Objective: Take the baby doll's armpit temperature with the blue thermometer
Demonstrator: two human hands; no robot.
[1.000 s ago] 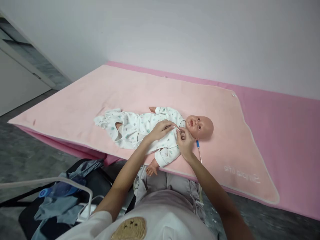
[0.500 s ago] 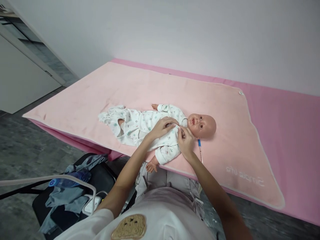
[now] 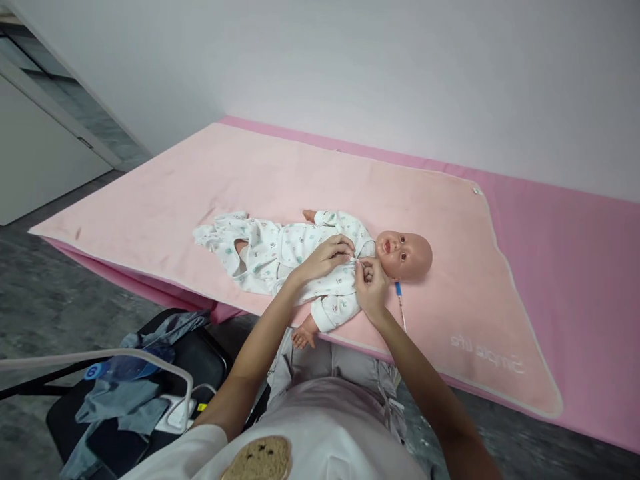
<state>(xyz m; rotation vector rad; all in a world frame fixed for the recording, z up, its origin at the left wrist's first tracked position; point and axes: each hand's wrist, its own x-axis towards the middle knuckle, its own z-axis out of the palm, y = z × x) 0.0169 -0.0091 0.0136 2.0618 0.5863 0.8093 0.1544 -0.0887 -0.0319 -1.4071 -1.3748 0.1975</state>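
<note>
A bald baby doll (image 3: 411, 257) lies on its back on a pale pink mat (image 3: 270, 163), head to the right. It wears a white baby outfit (image 3: 300, 241) printed with small green and brown figures. At the doll's upper chest, my left hand (image 3: 331, 257) is closed on the edge of the outfit near the neck. My right hand (image 3: 371, 283) pinches the same cloth edge from the other side, just below the doll's chin. What exactly sits between the fingertips is too small to make out. One bare leg shows through a gap in the trousers.
A narrow strip with a blue end (image 3: 399, 289) lies beside the doll's head. The mat covers a darker pink sheet (image 3: 590, 267) against a wall. Lower left, a black chair (image 3: 200, 360) holds grey clothing, a blue bottle (image 3: 127, 365) and a white device (image 3: 176, 415).
Both hands stay at the doll's collar, their fingertips slightly rearranged on the cloth edge. The camera view has shifted a little. The doll lies as before.
</note>
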